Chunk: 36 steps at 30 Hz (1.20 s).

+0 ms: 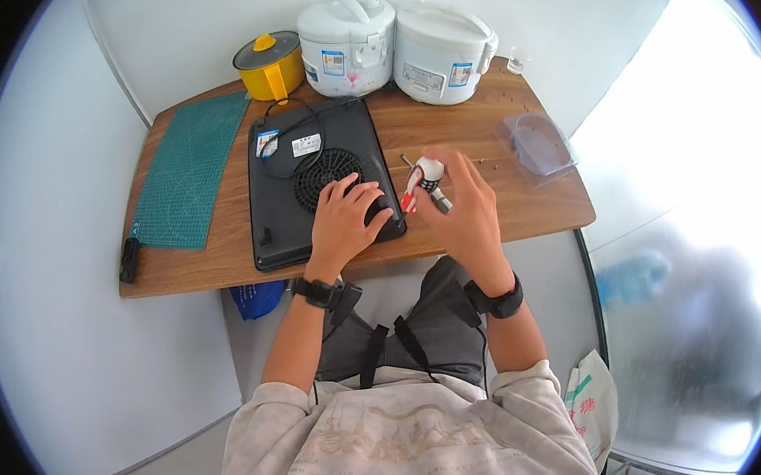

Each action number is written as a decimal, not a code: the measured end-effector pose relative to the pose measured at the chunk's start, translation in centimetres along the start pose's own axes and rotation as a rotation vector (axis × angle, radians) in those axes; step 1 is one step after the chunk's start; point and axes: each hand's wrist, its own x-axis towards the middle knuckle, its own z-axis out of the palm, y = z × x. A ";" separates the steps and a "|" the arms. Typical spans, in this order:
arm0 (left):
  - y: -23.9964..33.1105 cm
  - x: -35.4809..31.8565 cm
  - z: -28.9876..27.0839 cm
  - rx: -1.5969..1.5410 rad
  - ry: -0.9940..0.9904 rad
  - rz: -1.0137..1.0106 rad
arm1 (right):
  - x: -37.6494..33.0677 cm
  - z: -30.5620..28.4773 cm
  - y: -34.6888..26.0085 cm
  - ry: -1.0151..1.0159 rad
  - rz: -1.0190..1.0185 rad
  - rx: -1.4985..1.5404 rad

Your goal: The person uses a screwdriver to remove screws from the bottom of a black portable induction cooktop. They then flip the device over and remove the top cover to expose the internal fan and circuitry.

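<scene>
Green cutting mat (188,169) lay along the left end of the wooden table (533,204), with a small black object (129,260) at the table's front left edge just below the mat. Behind the mat's far corner stood a small yellow pot (269,64) with a dark lid. Right of the mat, a black induction cooker (286,204) lay bottom-up, its round fan grille facing upward and its black cord looped over its back. Behind it, against the wall, two white rice cookers (394,49) stood side by side.

The left hand (344,222) rested flat on the cooker's underside, fingers spread over the right edge of the grille, holding nothing. Just right of it, above the table's front edge, the right hand (464,210) was raised with its fingers curled and pinched around a red-and-white screwdriver (420,183), whose handle pointed away from the person; the tip could not be made out. A few small dark specks, maybe screws, lay on the wood beyond that hand. Further right, near the table's far right corner, sat a clear plastic tray (537,147). Both wrists wore black bands. On the floor at the right stood a white bag (594,407).
</scene>
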 end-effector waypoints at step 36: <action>0.5 -0.8 -1.8 -0.090 -0.075 -0.066 | 0.1 -0.5 0.0 -0.132 -0.055 0.099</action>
